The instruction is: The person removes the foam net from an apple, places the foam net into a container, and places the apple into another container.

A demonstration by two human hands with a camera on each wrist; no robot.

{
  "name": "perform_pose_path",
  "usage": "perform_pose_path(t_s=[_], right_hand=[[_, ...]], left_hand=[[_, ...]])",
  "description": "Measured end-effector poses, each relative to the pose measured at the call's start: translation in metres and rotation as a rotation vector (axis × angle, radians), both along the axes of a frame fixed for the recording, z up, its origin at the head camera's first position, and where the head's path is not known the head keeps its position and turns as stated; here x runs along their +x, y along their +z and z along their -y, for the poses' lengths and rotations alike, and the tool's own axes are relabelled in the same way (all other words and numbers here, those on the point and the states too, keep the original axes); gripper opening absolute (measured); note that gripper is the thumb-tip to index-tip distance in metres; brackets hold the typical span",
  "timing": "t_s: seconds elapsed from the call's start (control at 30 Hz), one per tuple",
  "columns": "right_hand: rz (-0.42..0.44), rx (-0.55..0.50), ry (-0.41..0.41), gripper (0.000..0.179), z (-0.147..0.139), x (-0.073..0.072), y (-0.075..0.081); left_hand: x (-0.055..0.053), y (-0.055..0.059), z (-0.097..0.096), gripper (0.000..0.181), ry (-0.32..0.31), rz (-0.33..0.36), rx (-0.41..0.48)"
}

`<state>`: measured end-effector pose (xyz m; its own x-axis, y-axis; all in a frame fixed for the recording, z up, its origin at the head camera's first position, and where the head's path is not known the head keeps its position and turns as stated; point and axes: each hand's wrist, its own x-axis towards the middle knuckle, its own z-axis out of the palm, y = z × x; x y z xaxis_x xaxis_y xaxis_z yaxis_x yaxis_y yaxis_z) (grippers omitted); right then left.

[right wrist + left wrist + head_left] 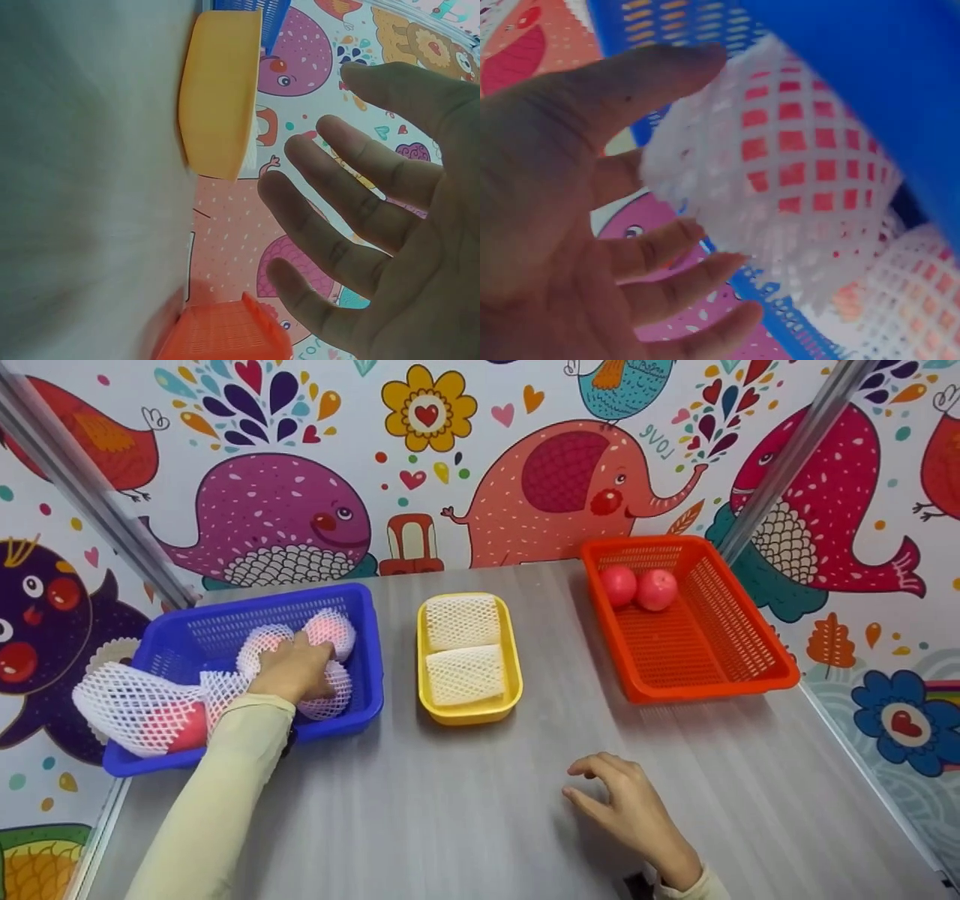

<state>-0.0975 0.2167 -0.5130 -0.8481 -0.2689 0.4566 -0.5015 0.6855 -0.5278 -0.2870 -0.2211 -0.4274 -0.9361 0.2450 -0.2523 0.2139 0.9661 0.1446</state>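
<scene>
Inside the blue basket, my left hand is over round pink fruits in white foam net sleeves. The left wrist view has its fingers spread and slightly bent beside a netted fruit, the thumb tip right at the net. Other netted fruits lie around this hand, one beyond the fingers and one nearer me. At the basket's left end, a pink fruit sits partly in a long foam net. My right hand hovers over the table with loosely bent fingers, holding nothing.
Between the baskets stands a yellow tray with two flat stacks of foam nets. A red basket at the right holds two bare pink fruits. A patterned wall closes off the table's back.
</scene>
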Motion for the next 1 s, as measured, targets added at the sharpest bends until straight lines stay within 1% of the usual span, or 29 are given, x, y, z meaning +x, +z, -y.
perform_pose_path(t_s=[0.1, 0.17, 0.2, 0.27, 0.33, 0.37, 0.47, 0.53, 0.63, 0.7, 0.73, 0.77, 0.87, 0.97, 1.0], right_hand=[[0.017, 0.007, -0.006, 0.024, -0.001, 0.001, -0.002], [0.028, 0.008, -0.004, 0.024, -0.002, 0.001, -0.003], [0.033, 0.007, -0.002, 0.023, -0.002, 0.001, -0.003], [0.041, 0.006, -0.001, 0.023, -0.002, 0.001, -0.004], [0.055, 0.002, 0.001, 0.024, -0.002, 0.001, -0.004], [0.063, 0.002, 0.000, 0.024, -0.002, 0.001, -0.004], [0.092, -0.003, -0.008, 0.024, -0.003, 0.002, -0.005], [0.111, -0.011, -0.002, 0.023, -0.003, 0.001, -0.005], [0.121, -0.024, 0.012, 0.023, -0.003, 0.001, -0.006], [0.122, -0.031, 0.023, 0.023, -0.003, 0.000, -0.007], [0.122, -0.035, 0.029, 0.023, -0.002, 0.000, -0.007], [0.124, -0.039, 0.031, 0.023, -0.002, 0.000, -0.006], [0.140, -0.048, 0.035, 0.021, -0.001, -0.001, -0.005], [0.165, -0.054, 0.035, 0.020, 0.000, -0.001, -0.005], [0.169, -0.053, 0.034, 0.019, 0.000, -0.001, -0.005]], left_hand=[[0.001, -0.006, 0.004, 0.073, 0.034, 0.021, -0.059], [0.003, -0.010, 0.005, 0.079, 0.057, 0.030, -0.113], [0.004, -0.011, 0.005, 0.075, 0.068, 0.025, -0.145], [0.005, -0.014, 0.002, 0.057, 0.092, 0.009, -0.196], [0.005, -0.016, -0.001, 0.038, 0.109, -0.027, -0.237], [0.005, -0.017, -0.003, 0.031, 0.111, -0.047, -0.256], [0.006, -0.022, -0.007, 0.025, 0.101, -0.106, -0.296], [0.007, -0.027, -0.005, 0.022, 0.079, -0.153, -0.311], [0.010, -0.033, -0.001, 0.018, 0.055, -0.270, -0.283], [0.014, -0.033, 0.002, 0.016, 0.039, -0.335, -0.247], [0.016, -0.031, 0.003, 0.017, 0.031, -0.355, -0.228], [0.018, -0.028, 0.003, 0.021, 0.020, -0.367, -0.209], [0.023, -0.010, 0.001, 0.055, -0.005, -0.346, -0.168], [0.030, 0.011, -0.004, 0.092, -0.007, -0.326, -0.127], [0.033, 0.017, -0.007, 0.097, -0.001, -0.324, -0.112]])
